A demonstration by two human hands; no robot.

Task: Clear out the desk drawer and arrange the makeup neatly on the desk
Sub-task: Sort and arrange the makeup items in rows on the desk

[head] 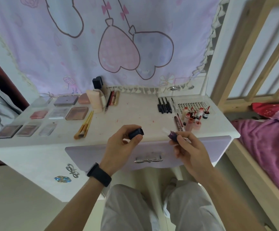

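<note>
Hands (118,145) (191,151): purple tube (173,136), dark cap (136,133) separate

Balloon-print curtain (118,47), pink blanket (267,144)

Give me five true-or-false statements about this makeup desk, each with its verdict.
1. The left hand holds a dark cap. True.
2. The right hand is empty. False: it holds a purple tube.
3. The drawer is pulled wide open. False: it is closed.
4. The brushes lie to the right of the palettes. True.
5. The black pens lie on the bed. False: they lie in a row on the desk.
</note>
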